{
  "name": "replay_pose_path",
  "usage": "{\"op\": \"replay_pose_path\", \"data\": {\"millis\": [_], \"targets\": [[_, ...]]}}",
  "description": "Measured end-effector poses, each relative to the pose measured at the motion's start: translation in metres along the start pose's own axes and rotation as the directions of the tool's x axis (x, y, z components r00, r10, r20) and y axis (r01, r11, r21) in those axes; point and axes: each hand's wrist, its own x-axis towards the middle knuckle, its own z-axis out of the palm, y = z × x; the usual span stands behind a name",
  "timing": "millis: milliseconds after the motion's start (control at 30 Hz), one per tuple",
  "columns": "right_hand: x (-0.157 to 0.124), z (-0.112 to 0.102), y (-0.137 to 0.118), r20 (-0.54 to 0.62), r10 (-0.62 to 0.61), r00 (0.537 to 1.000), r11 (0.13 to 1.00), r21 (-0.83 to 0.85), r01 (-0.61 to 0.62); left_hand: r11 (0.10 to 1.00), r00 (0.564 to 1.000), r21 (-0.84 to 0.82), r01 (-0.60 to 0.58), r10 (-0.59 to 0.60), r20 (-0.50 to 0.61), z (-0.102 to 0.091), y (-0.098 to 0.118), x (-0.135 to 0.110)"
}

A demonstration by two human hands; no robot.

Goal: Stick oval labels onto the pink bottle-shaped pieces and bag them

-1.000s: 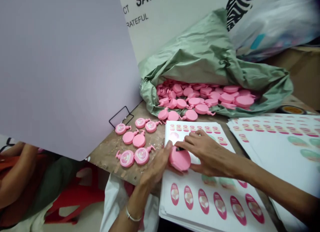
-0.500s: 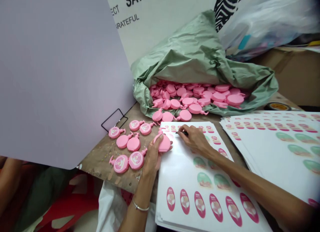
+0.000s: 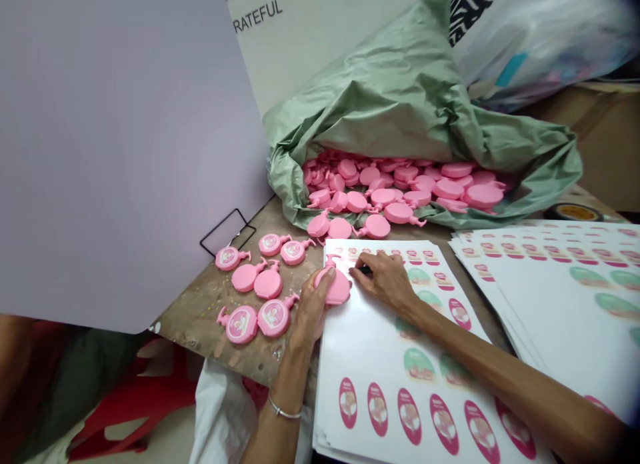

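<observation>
My left hand (image 3: 309, 311) grips a pink round plastic piece (image 3: 334, 287) at the left edge of a white sticker sheet (image 3: 370, 337). My right hand (image 3: 384, 281) rests on that sheet just right of the piece, fingers pinched on a small dark thing I cannot make out. The sheet carries pink and green oval stickers (image 3: 409, 415). Several pink pieces with stickers on them (image 3: 257, 317) lie on the worn wooden table (image 3: 210, 311) to the left.
A green plastic bag (image 3: 400, 104) full of pink pieces (image 3: 400, 191) lies open behind. More sticker sheets (image 3: 565, 284) are stacked at right, with a tape roll (image 3: 573, 213) beyond. A large lilac board (image 3: 115, 137) stands at left; a red stool (image 3: 125, 411) is below.
A second ago both hands held the pink piece nearer to me. My left hand carried it up to the sheet's left edge, and my right hand moved to the sheet's top rows.
</observation>
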Motion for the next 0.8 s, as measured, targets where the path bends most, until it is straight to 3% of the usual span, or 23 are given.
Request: {"op": "replay_pose_path", "data": {"millis": [233,500,667,800], "targets": [[0.0,-0.002,-0.001,-0.042,0.024,0.999,0.999,-0.03,-0.025,0.999,0.999,0.043,-0.008,0.006,0.043,-0.002,0.0,0.0],[-0.004,-0.004,0.005,0.027,0.04,0.999,0.999,0.001,-0.04,0.999,0.998,0.044,-0.006,0.003,0.061,-0.002,0.0,0.0],[0.006,-0.008,0.0,0.103,0.144,0.984,0.987,0.058,-0.151,0.997,0.997,0.073,-0.023,0.018,0.071,-0.002,-0.001,0.0],[0.022,-0.016,0.001,0.243,0.249,0.938,0.948,0.138,-0.287,0.995,0.998,0.094,-0.041,0.036,0.058,-0.002,0.0,-0.003]]}}
